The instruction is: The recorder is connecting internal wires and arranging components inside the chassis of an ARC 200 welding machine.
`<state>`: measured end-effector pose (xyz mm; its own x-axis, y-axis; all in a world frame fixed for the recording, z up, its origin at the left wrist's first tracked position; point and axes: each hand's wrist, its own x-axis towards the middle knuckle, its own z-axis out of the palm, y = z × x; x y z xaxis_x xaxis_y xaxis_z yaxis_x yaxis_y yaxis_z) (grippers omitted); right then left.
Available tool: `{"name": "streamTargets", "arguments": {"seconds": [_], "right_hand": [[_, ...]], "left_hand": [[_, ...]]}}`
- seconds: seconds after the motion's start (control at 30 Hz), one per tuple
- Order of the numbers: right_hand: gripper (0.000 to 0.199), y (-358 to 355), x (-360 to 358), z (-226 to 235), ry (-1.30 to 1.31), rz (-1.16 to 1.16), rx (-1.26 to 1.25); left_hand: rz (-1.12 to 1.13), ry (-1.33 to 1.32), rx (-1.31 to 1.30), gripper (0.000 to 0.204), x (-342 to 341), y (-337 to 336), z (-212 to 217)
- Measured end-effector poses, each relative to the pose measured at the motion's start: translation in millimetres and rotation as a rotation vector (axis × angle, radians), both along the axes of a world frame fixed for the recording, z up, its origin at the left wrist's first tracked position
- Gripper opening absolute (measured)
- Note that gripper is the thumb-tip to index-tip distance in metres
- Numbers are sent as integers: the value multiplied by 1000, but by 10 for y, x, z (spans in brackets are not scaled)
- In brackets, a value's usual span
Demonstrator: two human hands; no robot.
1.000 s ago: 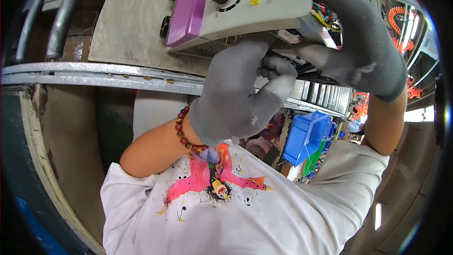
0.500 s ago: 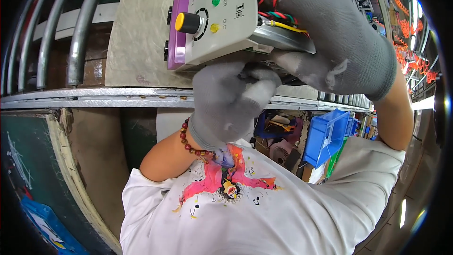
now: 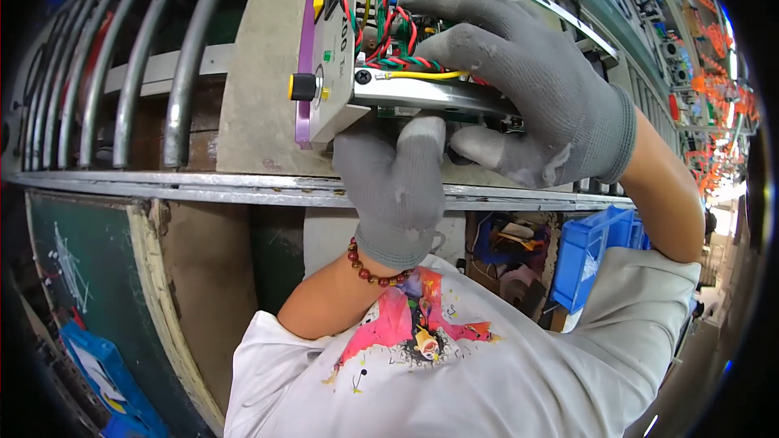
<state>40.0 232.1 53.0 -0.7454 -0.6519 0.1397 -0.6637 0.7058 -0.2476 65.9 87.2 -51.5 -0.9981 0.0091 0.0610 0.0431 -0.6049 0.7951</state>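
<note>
**Two gloved hands clamped on an opened control unit**

Two grey knit gloves do all the holding. Nearest to the viewer is the person's white T-shirt (image 3: pixel 503 381) with a bright pink print on the chest, and a string of dark red beads (image 3: pixel 375 269) circles the left wrist. From there the left hand (image 3: pixel 398 186) rises under the device (image 3: pixel 381 73), its fingers pressed up against the underside of the metal chassis and closed against it. The right hand (image 3: pixel 527 81) comes in from the right side and wraps over the top and back of the same unit, fingers curled down among the wiring and thumb tucked beneath, so the unit is gripped between both hands, one below and one above.

The device is held up in front of the chest, above a metal rail (image 3: pixel 203 188) that runs across the view. Its front panel (image 3: pixel 324 65) is pale with a purple edge and faces left; a yellow-capped knob (image 3: pixel 302 86) sticks out from it, with a small green dot higher up. Behind the panel the casing is open, showing twisted red and green wires (image 3: pixel 381 32) and a yellow lead along the silver frame.

Farther back, a beige board (image 3: pixel 260 89) stands behind the unit and curved metal bars (image 3: pixel 138 73) sweep up at the left. Below the rail on the right sits a blue plastic bin (image 3: pixel 596 255). Orange items hang far off along the right edge, too small to make out.
</note>
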Motion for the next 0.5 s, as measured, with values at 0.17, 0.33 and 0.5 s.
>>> {"name": "streamTargets", "arguments": {"seconds": [0.17,0.33,0.5], "right_hand": [[58,-47,36,-140,89,-71,49],[54,-259,-81,179,-172,-66,180],[54,-175,-101,267,-62,-10,50]], "left_hand": [[145,94,-301,16,-56,4,-14],[271,92,-445,21,-57,-18,-7],[198,106,-727,16,-53,-229,3]]}}
